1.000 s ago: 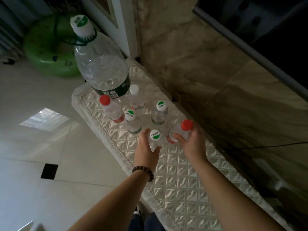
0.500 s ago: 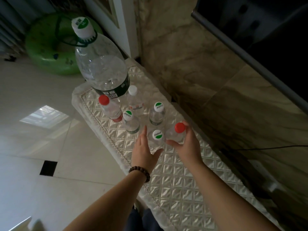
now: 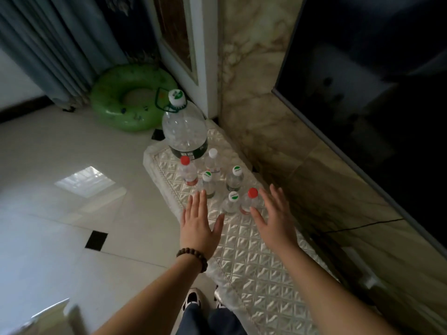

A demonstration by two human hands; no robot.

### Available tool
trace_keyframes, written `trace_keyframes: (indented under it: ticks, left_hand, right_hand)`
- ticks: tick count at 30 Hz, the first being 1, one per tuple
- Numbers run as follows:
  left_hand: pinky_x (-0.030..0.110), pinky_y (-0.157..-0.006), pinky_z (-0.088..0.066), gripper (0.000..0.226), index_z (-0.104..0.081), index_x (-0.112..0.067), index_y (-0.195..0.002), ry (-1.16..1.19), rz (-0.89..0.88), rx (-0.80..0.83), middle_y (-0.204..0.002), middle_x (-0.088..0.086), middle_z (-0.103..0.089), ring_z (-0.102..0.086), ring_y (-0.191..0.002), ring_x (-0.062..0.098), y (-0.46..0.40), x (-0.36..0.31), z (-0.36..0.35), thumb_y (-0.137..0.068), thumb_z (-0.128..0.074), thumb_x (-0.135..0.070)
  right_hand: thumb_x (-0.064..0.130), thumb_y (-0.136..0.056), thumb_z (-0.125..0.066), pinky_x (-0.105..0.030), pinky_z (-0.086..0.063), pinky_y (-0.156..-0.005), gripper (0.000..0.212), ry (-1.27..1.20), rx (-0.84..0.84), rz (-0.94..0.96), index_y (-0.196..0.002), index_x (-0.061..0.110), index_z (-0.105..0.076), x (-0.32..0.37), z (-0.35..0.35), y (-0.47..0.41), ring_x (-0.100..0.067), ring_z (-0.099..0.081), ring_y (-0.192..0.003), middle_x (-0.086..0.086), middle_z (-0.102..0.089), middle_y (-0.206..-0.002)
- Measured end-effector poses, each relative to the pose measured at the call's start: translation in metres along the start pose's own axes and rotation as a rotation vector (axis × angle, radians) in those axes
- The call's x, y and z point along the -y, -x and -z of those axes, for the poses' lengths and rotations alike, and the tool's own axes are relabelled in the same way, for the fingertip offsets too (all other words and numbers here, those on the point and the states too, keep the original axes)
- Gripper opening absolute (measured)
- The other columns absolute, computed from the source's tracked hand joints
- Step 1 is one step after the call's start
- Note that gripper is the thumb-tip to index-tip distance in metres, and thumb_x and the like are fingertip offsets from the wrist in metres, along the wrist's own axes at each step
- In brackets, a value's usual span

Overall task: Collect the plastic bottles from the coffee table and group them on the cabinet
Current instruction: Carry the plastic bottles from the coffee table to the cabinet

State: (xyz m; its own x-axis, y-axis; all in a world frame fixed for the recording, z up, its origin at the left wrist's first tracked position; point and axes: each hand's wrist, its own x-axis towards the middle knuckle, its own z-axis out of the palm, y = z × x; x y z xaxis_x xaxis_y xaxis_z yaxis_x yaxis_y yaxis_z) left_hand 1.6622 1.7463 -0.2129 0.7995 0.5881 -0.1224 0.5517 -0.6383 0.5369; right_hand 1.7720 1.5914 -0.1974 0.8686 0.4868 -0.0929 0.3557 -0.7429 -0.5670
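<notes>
Both hands have let go. A second ago the left hand (image 3: 197, 223) was wrapped around the green-capped bottle (image 3: 231, 203) and the right hand (image 3: 274, 221) around the red-capped bottle (image 3: 250, 200); now both are pulled back toward 6 o'clock with fingers spread and released, holding nothing. The 2 bottles stand upright and side by side on the cabinet top (image 3: 254, 257), the quilted silvery counter running from 12 toward 5 o'clock. The right thumb lies just beside the base of the red-capped bottle; whether it touches I cannot tell.

At 12 o'clock of that pair the rest of the group stands close together: 2 more small green-capped bottles (image 3: 208, 183), a white-capped bottle (image 3: 212, 160), another red-capped one (image 3: 187, 171), and behind them the large jug (image 3: 185, 131) with its green handle ring. That makes 7 bottles in 1 cluster at the far end of the counter.

The release suggests this delivery is done and the grouping holds, with nothing tipped. The coffee table is not in view, so whether more bottles wait there cannot be judged. A green swim ring (image 3: 113, 102) lies on the floor at 11 o'clock, and a dark screen (image 3: 362, 93) hangs at 2 o'clock.
</notes>
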Motion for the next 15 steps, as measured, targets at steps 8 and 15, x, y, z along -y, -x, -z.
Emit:
trace_keyframes:
  ticks: [8,15]
  left_hand:
    - [0.038,-0.118,0.001,0.075,0.002,-0.027,-0.150,-0.024,0.265,-0.173,-0.158,-0.004,0.002,0.008,-0.144,0.012,0.064,0.029,0.065,-0.090,-0.025,-0.064]
    - [0.040,-0.118,-0.004,0.075,0.005,-0.027,-0.149,-0.048,0.598,-0.350,-0.159,-0.003,0.001,0.006,-0.145,0.015,0.146,0.096,0.108,-0.091,-0.028,-0.060]
  right_hand:
    - [0.053,-0.092,-0.039,-0.046,-0.022,-0.116,0.058,0.014,0.111,0.182,-0.144,0.027,-0.037,0.063,-0.008,0.037,-0.019,-0.008,-0.147,-0.002,-0.019,-0.158]
    - [0.048,-0.094,-0.040,-0.035,-0.011,-0.118,0.055,0.016,0.295,0.470,-0.144,0.026,-0.037,0.158,-0.055,0.066,-0.016,-0.005,-0.147,0.000,-0.017,-0.159]
